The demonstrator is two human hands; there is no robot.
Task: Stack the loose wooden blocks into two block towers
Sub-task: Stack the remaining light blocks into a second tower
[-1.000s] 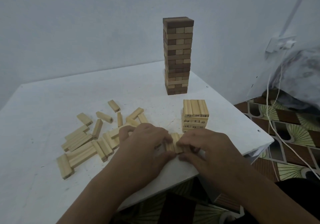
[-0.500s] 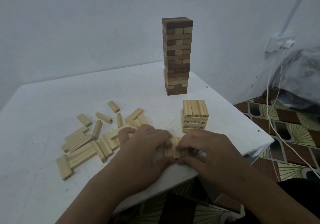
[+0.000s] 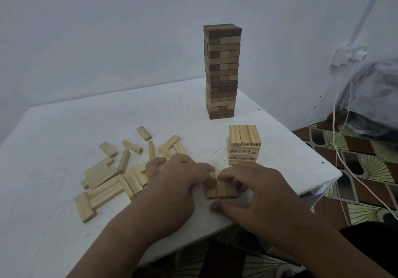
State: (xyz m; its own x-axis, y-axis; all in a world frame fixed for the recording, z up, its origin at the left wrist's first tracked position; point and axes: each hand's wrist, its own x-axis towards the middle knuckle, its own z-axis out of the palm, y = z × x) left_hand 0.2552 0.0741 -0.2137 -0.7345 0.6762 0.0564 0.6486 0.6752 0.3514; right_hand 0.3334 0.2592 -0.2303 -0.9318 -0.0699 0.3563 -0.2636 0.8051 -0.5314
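A tall tower (image 3: 221,71) of dark and light blocks stands at the far side of the white table (image 3: 53,137). In front of it sits a short stack of pale numbered blocks (image 3: 244,144). Several loose pale blocks (image 3: 107,176) lie scattered at the left. Near the front edge, a row of three pale blocks (image 3: 221,189) lies side by side. My left hand (image 3: 176,185) presses against its left end with curled fingers, and my right hand (image 3: 258,193) curls over its right end, thumb on the table.
The table's right corner and front edge are close to my hands. Beyond it lies a patterned floor (image 3: 355,170) with white cables (image 3: 338,148) hanging from a wall socket (image 3: 349,56). A blue-grey wall stands behind the tower.
Both hands have squeezed the three blocks closer together and drawn them slightly nearer to me; more of the row now shows between my hands.
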